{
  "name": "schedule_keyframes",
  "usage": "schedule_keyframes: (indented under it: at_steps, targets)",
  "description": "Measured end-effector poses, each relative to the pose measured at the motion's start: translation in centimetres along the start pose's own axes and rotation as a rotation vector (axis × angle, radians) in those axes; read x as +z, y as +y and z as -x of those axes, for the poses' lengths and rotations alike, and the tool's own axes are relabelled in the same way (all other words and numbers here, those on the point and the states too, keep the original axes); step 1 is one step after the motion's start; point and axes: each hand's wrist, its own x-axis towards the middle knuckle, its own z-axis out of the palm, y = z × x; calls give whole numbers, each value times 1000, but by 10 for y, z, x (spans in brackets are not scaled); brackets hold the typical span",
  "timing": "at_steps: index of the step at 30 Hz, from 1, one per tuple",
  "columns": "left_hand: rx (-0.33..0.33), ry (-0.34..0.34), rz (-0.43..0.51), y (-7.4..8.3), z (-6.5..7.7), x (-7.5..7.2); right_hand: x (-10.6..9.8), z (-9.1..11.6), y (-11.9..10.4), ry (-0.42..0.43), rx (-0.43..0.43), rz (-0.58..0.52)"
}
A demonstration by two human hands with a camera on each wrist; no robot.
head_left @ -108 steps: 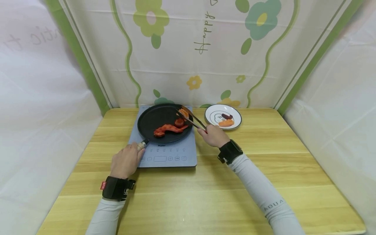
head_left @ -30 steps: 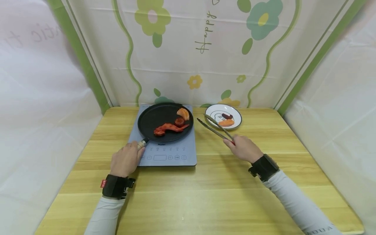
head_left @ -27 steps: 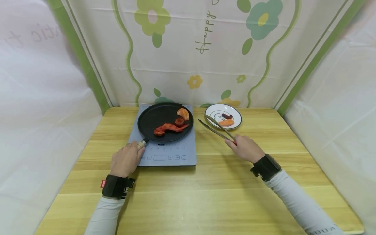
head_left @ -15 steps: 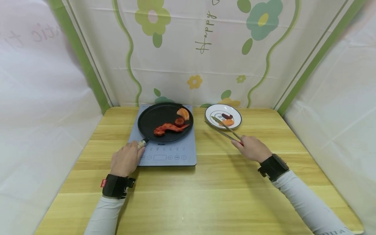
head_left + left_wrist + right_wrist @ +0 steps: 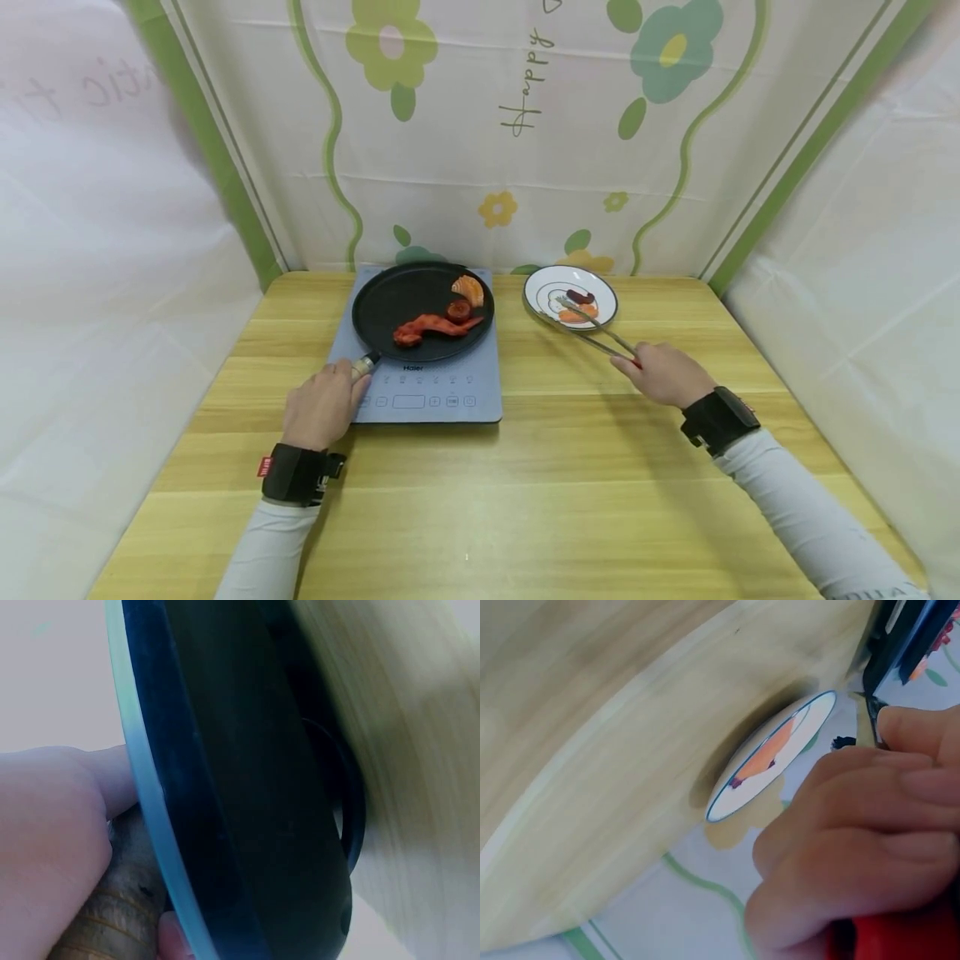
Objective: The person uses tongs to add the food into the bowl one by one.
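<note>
My left hand (image 5: 318, 408) grips the handle (image 5: 363, 368) of a round black frying pan (image 5: 397, 296). The pan lies flat on a blue-grey induction cooktop (image 5: 483, 392). In it are a red chicken wing (image 5: 431, 327), a round reddish slice (image 5: 458, 311) and a striped orange piece (image 5: 468, 291). My right hand (image 5: 669, 375) holds metal tongs (image 5: 617, 339) by their red grip (image 5: 904, 934). The tongs' tips stand apart over a white plate (image 5: 546, 283), overlapping an orange piece of food (image 5: 588, 312). A dark red piece (image 5: 580, 297) lies just behind it.
A wooden table (image 5: 450, 508) carries everything. Behind it hangs a white cloth (image 5: 450, 150) printed with flowers, and more cloth closes off both sides. The plate sits near the table's back edge, right of the cooktop.
From over the striped orange piece in the pan, the tongs have moved right to the plate, their tips now over the orange piece. The left hand and the pan have stayed put.
</note>
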Motion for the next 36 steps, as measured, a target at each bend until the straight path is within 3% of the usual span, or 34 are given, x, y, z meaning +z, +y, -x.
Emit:
schedule_keyframes:
  at_steps: [25, 36]
  targets:
    - [9, 25, 0, 0, 1, 2, -29, -15, 29, 27, -49, 310]
    - [7, 20, 1, 0, 2, 1, -45, -20, 35, 14, -90, 353]
